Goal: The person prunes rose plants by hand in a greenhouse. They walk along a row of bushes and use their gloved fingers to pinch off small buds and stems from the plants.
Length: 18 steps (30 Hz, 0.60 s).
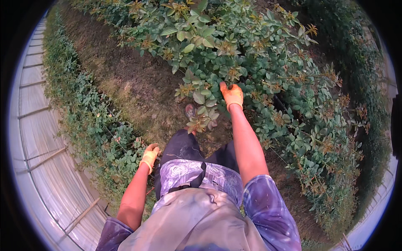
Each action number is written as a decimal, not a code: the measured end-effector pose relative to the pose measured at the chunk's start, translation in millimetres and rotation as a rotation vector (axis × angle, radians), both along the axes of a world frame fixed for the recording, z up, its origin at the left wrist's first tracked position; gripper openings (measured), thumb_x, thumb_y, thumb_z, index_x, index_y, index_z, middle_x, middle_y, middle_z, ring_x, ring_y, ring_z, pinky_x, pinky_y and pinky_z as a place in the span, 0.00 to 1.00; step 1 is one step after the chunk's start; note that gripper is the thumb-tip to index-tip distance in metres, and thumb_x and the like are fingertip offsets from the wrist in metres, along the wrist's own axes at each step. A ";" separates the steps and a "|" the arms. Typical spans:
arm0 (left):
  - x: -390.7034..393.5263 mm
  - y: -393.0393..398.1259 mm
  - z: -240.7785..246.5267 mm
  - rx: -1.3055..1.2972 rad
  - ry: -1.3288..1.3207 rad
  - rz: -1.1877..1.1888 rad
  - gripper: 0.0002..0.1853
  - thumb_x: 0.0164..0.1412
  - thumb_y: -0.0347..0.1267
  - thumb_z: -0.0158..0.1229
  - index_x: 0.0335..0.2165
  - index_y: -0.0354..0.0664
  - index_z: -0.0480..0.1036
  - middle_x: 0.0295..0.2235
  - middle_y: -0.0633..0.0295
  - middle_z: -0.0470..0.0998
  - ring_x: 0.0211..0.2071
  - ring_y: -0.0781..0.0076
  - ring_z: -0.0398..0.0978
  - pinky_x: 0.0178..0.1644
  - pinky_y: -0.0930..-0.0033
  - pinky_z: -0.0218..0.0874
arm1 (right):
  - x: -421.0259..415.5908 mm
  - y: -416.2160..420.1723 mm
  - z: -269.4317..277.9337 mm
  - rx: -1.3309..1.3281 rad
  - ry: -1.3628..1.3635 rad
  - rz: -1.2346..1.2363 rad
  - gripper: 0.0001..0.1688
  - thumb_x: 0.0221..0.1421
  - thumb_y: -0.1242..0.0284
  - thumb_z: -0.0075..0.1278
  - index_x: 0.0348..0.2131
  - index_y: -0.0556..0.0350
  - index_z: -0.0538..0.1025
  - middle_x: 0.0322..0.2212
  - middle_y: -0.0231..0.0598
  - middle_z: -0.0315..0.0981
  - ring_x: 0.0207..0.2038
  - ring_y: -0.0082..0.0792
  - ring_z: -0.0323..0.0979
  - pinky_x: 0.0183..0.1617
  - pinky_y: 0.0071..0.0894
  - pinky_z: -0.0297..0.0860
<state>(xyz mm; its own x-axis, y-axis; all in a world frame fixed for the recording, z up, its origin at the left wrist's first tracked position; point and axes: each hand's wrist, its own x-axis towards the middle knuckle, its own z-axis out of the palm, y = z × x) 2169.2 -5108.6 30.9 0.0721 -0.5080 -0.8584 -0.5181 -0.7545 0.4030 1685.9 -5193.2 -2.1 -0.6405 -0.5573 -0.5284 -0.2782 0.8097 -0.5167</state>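
Note:
My right hand [232, 95], in an orange work glove, reaches into the leaves of a rose bush [207, 62] in front of me. Its thumb points up; leaves hide most of the fingers, so any stem in its grasp cannot be made out. A leafy shoot with reddish young leaves [202, 116] leans out left of that hand. Down beside my left thigh is my left hand [150, 157], in a similar glove. Its fingertips are turned away, and whether it holds anything is unclear. Rose foliage [125, 163] grows just left of it.
A bare soil path [135, 78] runs between the plant rows. Thin support wires [278, 156] pass along the bushes. Plastic greenhouse sheeting [47, 131] with crossbars stands at the left. Another dark green row [364, 78] lies to the right. My shoe [189, 110] is on the path.

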 end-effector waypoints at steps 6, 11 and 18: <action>-27.1 -145.3 1.3 -0.205 0.093 -0.091 0.22 0.66 0.32 0.55 0.56 0.35 0.68 0.50 0.59 0.76 0.51 0.73 0.72 0.57 0.71 0.61 | 13.2 -16.3 -99.8 -0.081 0.139 -0.167 0.28 0.59 0.51 0.45 0.41 0.58 0.79 0.41 0.59 0.77 0.45 0.59 0.74 0.48 0.49 0.69; -186.9 -252.8 106.9 -0.360 0.472 -0.441 0.22 0.67 0.29 0.52 0.58 0.35 0.66 0.52 0.54 0.75 0.54 0.70 0.72 0.59 0.69 0.61 | 21.4 18.2 -132.6 -0.104 -0.069 -0.387 0.25 0.60 0.57 0.47 0.44 0.59 0.78 0.41 0.52 0.79 0.46 0.52 0.75 0.50 0.45 0.69; -382.8 -278.5 85.3 -0.372 -0.051 -1.785 0.19 0.61 0.40 0.50 0.44 0.41 0.77 0.39 0.47 0.80 0.43 0.48 0.77 0.49 0.53 0.67 | 36.3 20.0 -117.1 0.136 -0.165 -0.491 0.23 0.58 0.59 0.47 0.41 0.62 0.78 0.44 0.58 0.76 0.48 0.59 0.73 0.51 0.48 0.69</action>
<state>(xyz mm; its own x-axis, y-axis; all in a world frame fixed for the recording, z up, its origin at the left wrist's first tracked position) 1786.4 -5387.0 116.2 -0.6903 -0.1394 -0.7100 -0.5274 0.7688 0.3617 1722.2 -5173.2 -119.2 -0.7107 -0.1329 -0.6909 0.2260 0.8868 -0.4031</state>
